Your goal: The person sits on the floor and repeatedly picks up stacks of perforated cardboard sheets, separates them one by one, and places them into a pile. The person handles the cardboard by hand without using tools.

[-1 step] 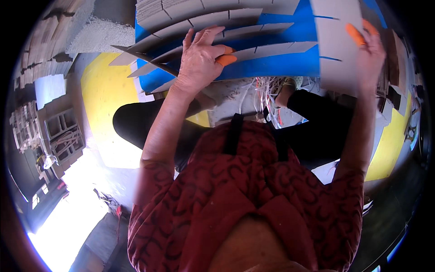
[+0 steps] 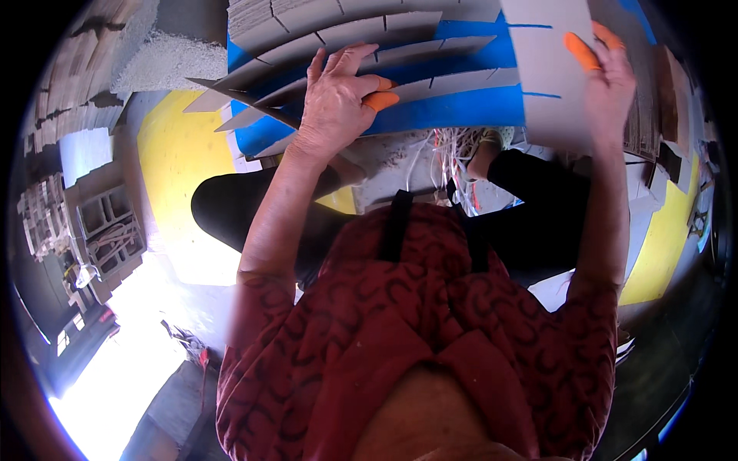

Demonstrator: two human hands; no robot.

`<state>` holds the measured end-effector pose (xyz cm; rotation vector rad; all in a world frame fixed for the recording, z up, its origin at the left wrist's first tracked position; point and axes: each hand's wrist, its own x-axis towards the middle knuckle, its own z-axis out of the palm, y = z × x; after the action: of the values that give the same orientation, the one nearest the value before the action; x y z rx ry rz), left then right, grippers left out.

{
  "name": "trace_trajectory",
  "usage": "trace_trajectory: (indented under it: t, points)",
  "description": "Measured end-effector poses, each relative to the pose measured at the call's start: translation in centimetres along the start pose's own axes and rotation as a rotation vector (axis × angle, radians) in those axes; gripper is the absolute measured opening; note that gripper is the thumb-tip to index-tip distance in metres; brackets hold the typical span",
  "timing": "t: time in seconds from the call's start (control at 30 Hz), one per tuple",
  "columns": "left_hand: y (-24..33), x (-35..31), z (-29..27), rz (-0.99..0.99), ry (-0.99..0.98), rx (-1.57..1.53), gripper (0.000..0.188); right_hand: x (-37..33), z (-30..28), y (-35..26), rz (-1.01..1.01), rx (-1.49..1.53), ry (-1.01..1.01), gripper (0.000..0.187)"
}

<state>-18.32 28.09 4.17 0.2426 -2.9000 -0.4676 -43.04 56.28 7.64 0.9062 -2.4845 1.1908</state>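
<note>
My left hand [image 2: 338, 96], with orange covers on its thumb and a finger, is closed on the nearest slotted cardboard strip [image 2: 461, 83]. More grey slotted strips [image 2: 369, 32] stand on edge in curved rows behind it, on a blue surface [image 2: 461, 110]. A crossing cardboard piece [image 2: 254, 100] slants through their left ends. At the right, my right hand [image 2: 609, 84], also with two orange-covered tips, grips the right edge of a wider grey slotted cardboard sheet [image 2: 542, 65]. Blue shows through its slots. The sheet stands at the right ends of the strips.
Cardboard stacks stand at the far left [image 2: 61, 84] and right [image 2: 673, 100]. Yellow boards [image 2: 173, 161] lie on both sides of my legs. Loose strapping strips [image 2: 457, 154] lie on the floor between my feet. A grey crate [image 2: 111, 227] sits at left.
My right hand has moved left, bringing the wide cardboard sheet closer to the strips. My left hand has barely shifted.
</note>
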Motion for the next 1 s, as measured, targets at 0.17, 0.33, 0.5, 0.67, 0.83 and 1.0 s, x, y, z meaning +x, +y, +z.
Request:
trace_trajectory:
  t: [0.17,0.33,0.5,0.67,0.83,1.0]
  points:
    - [0.2,0.0,0.0,0.019,-0.012,-0.006,0.019,-0.5,4.9,-2.8,-0.166,0.249,0.072,0.031]
    - [0.2,-0.1,0.1,0.048,0.016,0.009,0.024,-0.8,6.2,-4.9,-0.212,0.311,0.041,0.030]
    - [0.0,0.2,0.3,0.016,0.094,-0.103,0.038,-1.3,7.5,-4.8,-0.264,0.281,-0.132,0.034]
    - [-0.2,0.4,0.6,0.010,0.098,-0.110,0.046,-1.8,8.0,-5.8,-0.283,-0.012,-0.095,0.033]
    - [-0.3,0.2,0.6,0.011,0.079,-0.136,0.046,-0.8,7.0,-6.0,-0.268,0.113,-0.249,0.039]
    - [-0.6,0.2,0.6,0.049,0.119,-0.152,0.042,-1.3,9.0,-3.4,-0.265,0.005,-0.319,0.065]
